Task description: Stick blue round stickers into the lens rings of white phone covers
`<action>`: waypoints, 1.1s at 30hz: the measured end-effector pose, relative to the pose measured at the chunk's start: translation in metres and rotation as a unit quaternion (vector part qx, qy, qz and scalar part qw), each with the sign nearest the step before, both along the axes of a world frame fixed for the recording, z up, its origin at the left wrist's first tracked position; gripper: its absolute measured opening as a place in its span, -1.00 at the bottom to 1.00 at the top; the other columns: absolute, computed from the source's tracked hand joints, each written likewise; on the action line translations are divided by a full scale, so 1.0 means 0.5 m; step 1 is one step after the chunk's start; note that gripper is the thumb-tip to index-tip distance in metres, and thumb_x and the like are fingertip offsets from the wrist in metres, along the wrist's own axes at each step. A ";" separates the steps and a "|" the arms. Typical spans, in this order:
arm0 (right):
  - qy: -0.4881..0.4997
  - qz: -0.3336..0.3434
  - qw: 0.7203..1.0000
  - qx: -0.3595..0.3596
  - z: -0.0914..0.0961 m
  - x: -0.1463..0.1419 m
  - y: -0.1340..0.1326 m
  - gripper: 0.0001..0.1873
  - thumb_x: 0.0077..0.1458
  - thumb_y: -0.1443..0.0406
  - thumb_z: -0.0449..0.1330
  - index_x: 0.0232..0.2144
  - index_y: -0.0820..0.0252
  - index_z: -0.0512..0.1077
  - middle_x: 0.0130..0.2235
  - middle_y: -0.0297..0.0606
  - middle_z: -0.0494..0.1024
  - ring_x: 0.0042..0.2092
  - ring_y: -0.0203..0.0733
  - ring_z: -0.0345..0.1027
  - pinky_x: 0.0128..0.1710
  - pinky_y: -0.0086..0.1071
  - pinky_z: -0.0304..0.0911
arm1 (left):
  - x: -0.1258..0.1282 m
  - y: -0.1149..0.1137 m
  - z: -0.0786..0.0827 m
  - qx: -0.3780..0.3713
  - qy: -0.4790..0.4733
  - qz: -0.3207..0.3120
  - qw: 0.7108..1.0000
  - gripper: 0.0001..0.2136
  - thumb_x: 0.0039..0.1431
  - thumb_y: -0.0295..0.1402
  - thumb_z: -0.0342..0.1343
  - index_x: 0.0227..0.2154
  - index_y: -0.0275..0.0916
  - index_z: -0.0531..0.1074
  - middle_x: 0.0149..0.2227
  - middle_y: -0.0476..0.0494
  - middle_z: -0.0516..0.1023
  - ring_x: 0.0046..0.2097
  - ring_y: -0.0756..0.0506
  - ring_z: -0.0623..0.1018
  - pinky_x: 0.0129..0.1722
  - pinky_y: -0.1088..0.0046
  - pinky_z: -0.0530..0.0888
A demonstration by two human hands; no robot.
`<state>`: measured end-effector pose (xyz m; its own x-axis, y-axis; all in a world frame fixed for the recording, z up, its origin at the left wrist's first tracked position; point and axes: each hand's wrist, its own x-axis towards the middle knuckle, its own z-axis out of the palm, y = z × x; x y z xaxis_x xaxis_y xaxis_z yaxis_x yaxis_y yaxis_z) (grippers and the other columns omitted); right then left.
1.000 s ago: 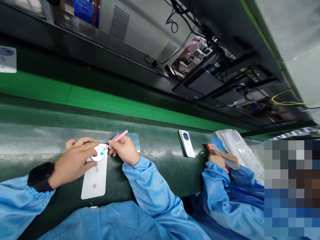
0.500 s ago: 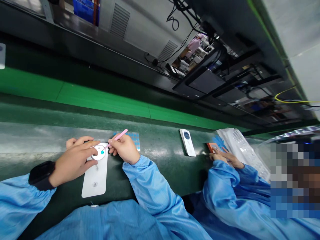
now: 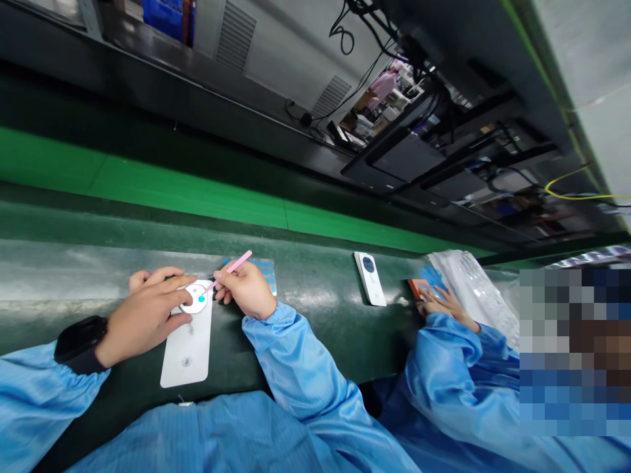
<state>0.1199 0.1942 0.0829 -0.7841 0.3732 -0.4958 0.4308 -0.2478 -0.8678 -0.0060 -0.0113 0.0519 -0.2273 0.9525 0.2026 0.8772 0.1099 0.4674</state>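
Left hand (image 3: 145, 318) lies over the top end of a white cover (image 3: 186, 351) on the dark green counter (image 3: 320, 322). Its fingers are narrowed round the cover's round camera ring (image 3: 192, 299), index along the ring's far edge and thumb on the near edge, pinning the part down. Cover lies flat, long axis running toward the person, ring end away. Black watch (image 3: 79, 340) on the left wrist, blue sleeve behind it. Right hand (image 3: 247, 294) sits just right of the cover, fingers pinched tight on a pink stick (image 3: 233, 267). Stick is tilted, upper end up and to the right, lower tip down on the ring at a small blue dot (image 3: 201, 299). Tip looks to touch the dot, but the contact is too small to confirm. Sheet of blue dot stickers (image 3: 267, 269) lies flat on the counter just behind the right hand, partly hidden by it. Further right, well apart, a second white cover (image 3: 371, 281) lies alone on the counter, dark round camera window at its far end. Right of that, a co-worker's hand (image 3: 446, 303) in a blue sleeve rests beside an orange block (image 3: 417, 287) and a clear plastic bag (image 3: 468, 286) of parts; cannot tell what that hand grips. Bright green strip (image 3: 197, 197) runs along the far side of the counter, with grey machine housing (image 3: 276, 59) with vents and black cables beyond.
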 end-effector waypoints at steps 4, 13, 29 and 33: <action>-0.002 0.008 1.000 0.009 0.003 -0.001 -0.002 -0.53 0.18 0.10 0.52 -0.52 0.18 0.39 -0.59 -0.35 0.49 -0.59 -0.33 0.37 -0.60 -0.53 0.27 | 0.001 0.000 -0.002 0.004 0.004 -0.001 1.000 -0.80 0.38 -0.15 0.16 -0.29 -0.05 0.62 0.20 -0.14 0.73 0.22 -0.44 0.57 0.01 -0.03 0.35; -0.027 0.000 0.999 0.019 0.024 -0.003 -0.010 -0.61 0.27 0.31 0.41 -0.55 0.18 0.39 -0.62 -0.38 0.46 -0.62 -0.36 0.32 -0.61 -0.55 0.22 | 0.000 0.000 -0.002 -0.002 -0.008 0.002 1.000 -0.82 0.36 -0.14 0.18 -0.30 -0.05 0.60 0.20 -0.15 0.73 0.22 -0.45 0.57 0.00 -0.03 0.33; -0.006 0.004 0.997 0.074 0.013 0.006 -0.015 -0.66 0.07 0.06 0.40 -0.54 0.03 0.39 -0.54 -0.25 0.54 -0.51 -0.20 0.48 -0.52 -0.32 0.37 | 0.003 -0.001 0.001 -0.015 -0.003 0.002 1.000 -0.77 0.37 -0.10 0.14 -0.27 -0.03 0.64 0.19 -0.16 0.73 0.22 -0.44 0.56 0.01 -0.04 0.35; 0.005 0.012 0.996 0.090 0.004 0.007 -0.014 -0.64 -0.02 -0.05 0.35 -0.54 0.01 0.40 -0.53 -0.20 0.56 -0.51 -0.17 0.49 -0.50 -0.25 0.34 | 0.001 -0.004 0.003 -0.001 0.006 -0.003 1.000 -0.78 0.39 -0.13 0.12 -0.22 0.00 0.66 0.19 -0.16 0.74 0.21 -0.44 0.58 0.00 -0.05 0.36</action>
